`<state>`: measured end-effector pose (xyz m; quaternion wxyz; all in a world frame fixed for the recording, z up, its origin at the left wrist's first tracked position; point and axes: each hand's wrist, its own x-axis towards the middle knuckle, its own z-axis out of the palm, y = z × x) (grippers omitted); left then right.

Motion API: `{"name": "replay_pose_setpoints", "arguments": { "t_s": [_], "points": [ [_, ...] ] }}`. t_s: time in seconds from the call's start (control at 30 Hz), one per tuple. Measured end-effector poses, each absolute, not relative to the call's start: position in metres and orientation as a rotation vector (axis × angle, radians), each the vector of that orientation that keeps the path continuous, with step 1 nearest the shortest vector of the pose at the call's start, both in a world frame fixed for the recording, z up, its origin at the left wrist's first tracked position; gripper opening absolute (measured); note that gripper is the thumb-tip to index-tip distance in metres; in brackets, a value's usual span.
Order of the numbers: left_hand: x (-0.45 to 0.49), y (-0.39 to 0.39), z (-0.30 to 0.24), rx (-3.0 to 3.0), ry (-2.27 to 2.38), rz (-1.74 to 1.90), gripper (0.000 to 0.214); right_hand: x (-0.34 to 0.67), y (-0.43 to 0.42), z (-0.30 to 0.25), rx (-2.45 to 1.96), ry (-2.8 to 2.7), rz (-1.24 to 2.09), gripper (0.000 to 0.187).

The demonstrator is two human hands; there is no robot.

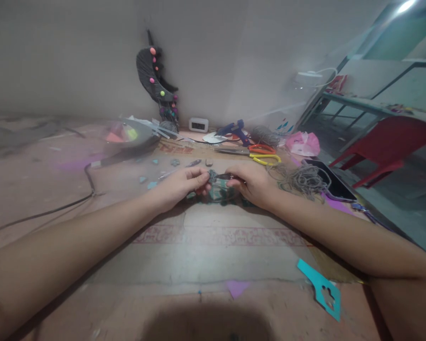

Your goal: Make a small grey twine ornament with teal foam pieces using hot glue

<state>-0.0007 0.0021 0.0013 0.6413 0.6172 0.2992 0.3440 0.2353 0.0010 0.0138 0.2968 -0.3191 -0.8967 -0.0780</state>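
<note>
Scissors [247, 152] with orange and yellow handles lie on the tabletop [92, 315]. In front of their blades, fingers of the left hand [182, 185] pinch a small gray piece [212, 176]; fingers of the right hand [252, 182] pinch a dark tool [223, 176], its tip at the piece. Tangled yarn [308, 180] lies to their right.

Small grey piece between the hands [212, 176]: looks fibrous, yarn-like; blurred.
Loose yarn [308, 180]: matt strands, slightly fuzzy.
Crescent [145, 71]: dark, cloth-like wrap, ribbed, matt.
Scissor blades [232, 151]: grey metal, dull.
Scissor handles [278, 159]: plastic, smooth.
Glue gun [234, 129]: blue plastic, smooth.
Clock [191, 125]: white plastic casing.
Pink bag [303, 143]: thin plastic, crinkled.
Work sheet [216, 258]: looks like cardboard, matt, printed border.
Teal cut-out [314, 278]: flat, smooth, matt; foam or paper, can't tell.
Chair [390, 144]: red moulded plastic, smooth.
Wall [74, 57]: matt.
</note>
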Motion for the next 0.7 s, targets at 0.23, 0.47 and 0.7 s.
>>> {"name": "replay_pose_setpoints", "arguments": {
  "t_s": [0.23, 0.47, 0.7],
  "points": [
    [0.0006, 0.0013, 0.0008, 1.372, 0.696, 0.811, 0.039, 0.239, 0.0026, 0.0091, -0.845, -2.247, -0.168, 0.055],
    [0.0039, -0.0042, 0.0035, 1.433, 0.735, 0.85, 0.038, 0.24, 0.0026, 0.0094, -0.848, -2.265, -0.136, 0.053],
    [0.0062, -0.0052, 0.0014, 1.452, 0.746, 0.913, 0.033, 0.2404, 0.0032, 0.0127, -0.853, -2.353, -0.126, 0.063]
  ]
}}
